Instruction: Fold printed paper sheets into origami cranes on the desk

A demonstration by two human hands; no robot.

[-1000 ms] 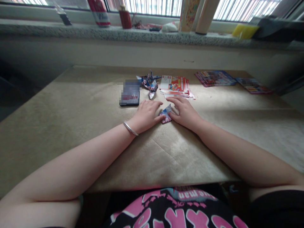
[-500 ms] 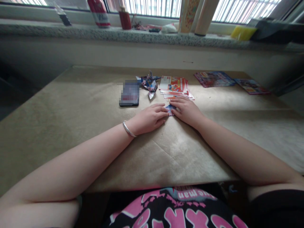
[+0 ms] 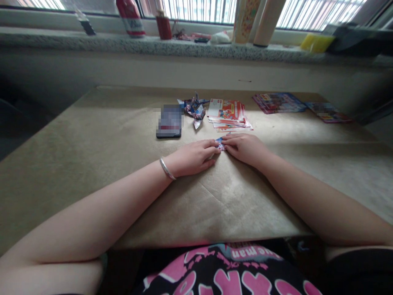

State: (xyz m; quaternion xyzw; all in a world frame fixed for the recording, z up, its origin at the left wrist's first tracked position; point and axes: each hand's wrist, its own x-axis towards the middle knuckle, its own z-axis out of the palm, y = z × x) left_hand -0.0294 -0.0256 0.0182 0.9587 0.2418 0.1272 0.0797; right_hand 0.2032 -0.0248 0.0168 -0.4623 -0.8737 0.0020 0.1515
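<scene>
A small, folded-looking piece of blue printed paper (image 3: 219,144) lies on the table between my hands, mostly covered by fingers. My left hand (image 3: 198,157), with a silver bangle (image 3: 167,168) at the wrist, pinches its left side. From the right, my right hand (image 3: 245,148) presses its fingertips together on the other side. Just beyond the hands is a pile of red and white printed cards (image 3: 229,112). Crumpled blue foil-like wrappers (image 3: 195,110) lie left of that pile, beside a dark phone-like device (image 3: 170,123) whose face is blurred out.
Colourful packets (image 3: 279,102) form a stack at the table's back right, with another packet (image 3: 328,112) beside them. Along the stone windowsill (image 3: 184,47) stand a red bottle (image 3: 130,18), a smaller red container (image 3: 163,26), tall cylinders (image 3: 265,24) and a yellow object (image 3: 317,42).
My right hand's fingers have drawn back slightly toward me and bunched closer together on the paper. My left hand stays at the paper's left side. The camera view has shifted a little.
</scene>
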